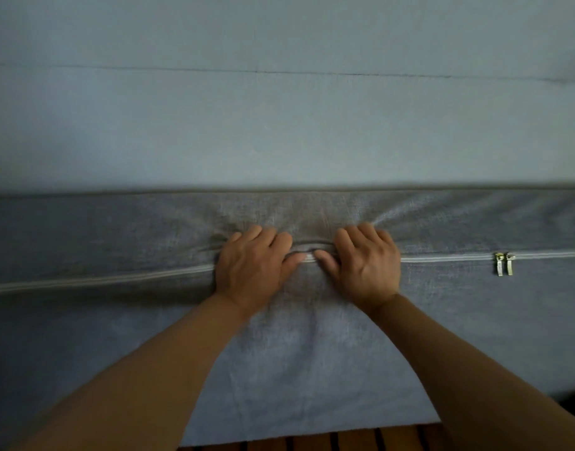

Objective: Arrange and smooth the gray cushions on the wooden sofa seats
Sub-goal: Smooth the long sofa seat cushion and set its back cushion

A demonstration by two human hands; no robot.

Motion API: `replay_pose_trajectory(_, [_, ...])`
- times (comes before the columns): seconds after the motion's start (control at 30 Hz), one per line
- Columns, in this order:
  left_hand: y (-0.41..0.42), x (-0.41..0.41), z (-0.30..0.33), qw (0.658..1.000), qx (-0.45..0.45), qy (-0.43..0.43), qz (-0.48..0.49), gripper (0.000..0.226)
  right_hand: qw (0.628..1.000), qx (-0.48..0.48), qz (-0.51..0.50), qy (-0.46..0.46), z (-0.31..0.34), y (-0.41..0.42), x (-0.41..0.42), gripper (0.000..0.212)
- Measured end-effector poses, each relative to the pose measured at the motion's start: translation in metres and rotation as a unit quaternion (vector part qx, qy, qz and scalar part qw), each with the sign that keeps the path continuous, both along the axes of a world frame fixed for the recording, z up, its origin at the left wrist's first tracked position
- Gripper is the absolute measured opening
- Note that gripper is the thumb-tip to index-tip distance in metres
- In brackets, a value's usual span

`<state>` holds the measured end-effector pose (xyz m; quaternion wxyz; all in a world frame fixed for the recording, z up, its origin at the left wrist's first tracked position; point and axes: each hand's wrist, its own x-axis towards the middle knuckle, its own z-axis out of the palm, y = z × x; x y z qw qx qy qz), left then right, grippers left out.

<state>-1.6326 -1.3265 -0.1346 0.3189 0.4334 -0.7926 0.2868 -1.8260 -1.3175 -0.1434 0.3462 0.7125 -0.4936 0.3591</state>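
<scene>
The left hand [253, 265] and the right hand [365, 263] lie side by side on the gray cushion [312, 353], very near each other, with the thumb tips almost meeting. The fingers of both hands are curled and dig into the fabric, and each hand grips a fold of the cover just above the zipper [100, 279]. Between the two hands the cloth is bunched into a small ridge, and wrinkles spread out from the knuckles toward the upper edge. Both forearms are bare and come in from the bottom of the view.

The zipper runs as a pale line across the whole side of the cushion, passing under the hands. To the right of the right hand, well apart from it, two metal zipper pulls [504, 263] hang side by side. This cushion fills the lower half of the view. Behind it there is a second gray cushion [279, 125], lighter and blurred. At the bottom edge, wooden slats [361, 439] of the sofa show below the cushion.
</scene>
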Motion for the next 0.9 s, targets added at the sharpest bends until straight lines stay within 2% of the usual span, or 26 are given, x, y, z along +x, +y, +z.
replay_pose_trajectory(0.2, [-0.01,-0.002,0.002,0.999,-0.008,0.019,-0.048,0.04,1.0,-0.006,0.001,0.011,0.006,-0.008,0.004,0.043])
replay_pose_trajectory(0.43, [-0.014,-0.003,0.002,0.998,0.0,0.019,-0.052,0.044,1.0,0.006,-0.002,-0.018,0.006,-0.013,0.006,0.046])
replay_pose_trajectory(0.9, [0.06,0.01,0.007,0.991,0.029,0.035,-0.129,0.049,0.995,0.066,-0.07,-0.019,0.018,0.072,0.02,0.053])
